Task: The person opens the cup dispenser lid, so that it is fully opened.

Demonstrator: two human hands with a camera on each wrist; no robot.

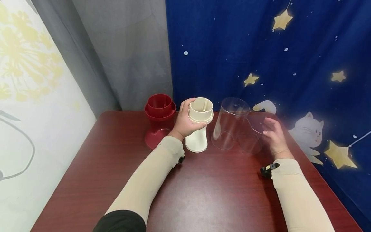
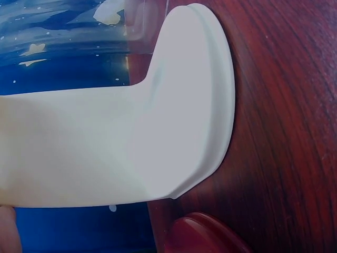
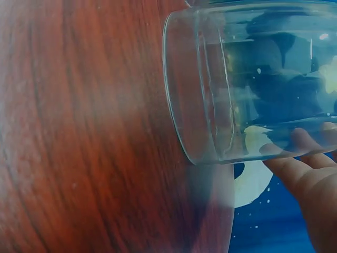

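My left hand (image 1: 187, 120) grips the cream stand (image 1: 197, 141) around its upper part, just below the open cup-like top, with the thumb across the front. The stand is upright, its flared foot at the table; in the left wrist view that foot (image 2: 184, 105) fills the middle. My right hand (image 1: 274, 137) holds a clear cylinder (image 1: 250, 141) from its right side. In the right wrist view, fingers (image 3: 292, 171) lie along the see-through wall (image 3: 263, 79) and their tips show through it. A taller-looking clear cylinder (image 1: 227, 129) stands between this one and the cream stand.
A red stand (image 1: 159, 129) of similar shape stands left of the cream one, near the back edge of the brown table (image 1: 203, 193). Blue star-patterned curtain (image 1: 217, 48) and grey curtain (image 1: 124, 48) hang directly behind the table. A white patterned wall (image 1: 43, 129) borders the left side.
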